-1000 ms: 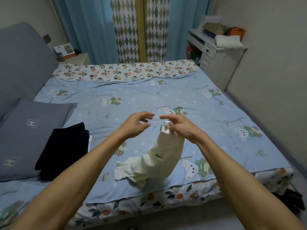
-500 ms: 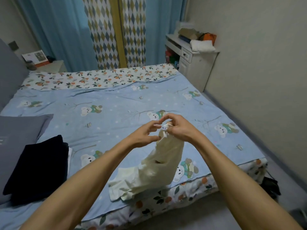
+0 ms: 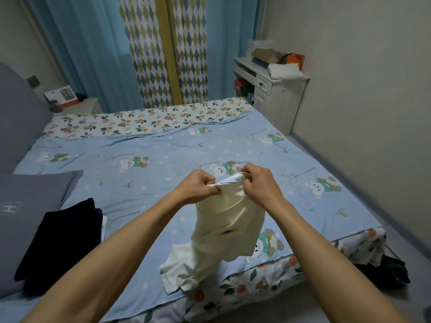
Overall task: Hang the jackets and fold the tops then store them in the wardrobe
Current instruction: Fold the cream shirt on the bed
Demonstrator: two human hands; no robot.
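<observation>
We are gripping the top (image 3: pixel 229 227) at its upper edge with the curled fingers of our left hand (image 3: pixel 198 186) and right hand (image 3: pixel 258 183); its lower end is resting near the bed (image 3: pixel 163 155) edge, beside the dark clothes (image 3: pixel 58 243).

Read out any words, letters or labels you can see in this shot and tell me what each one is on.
"H": large pale letter, lying sideways, on the grey pillow.
White neck label of the cream top, stretched between the left hand and the right hand: small dark print, too blurred to read.
Calendar card on the nightstand: too small to read.
</observation>
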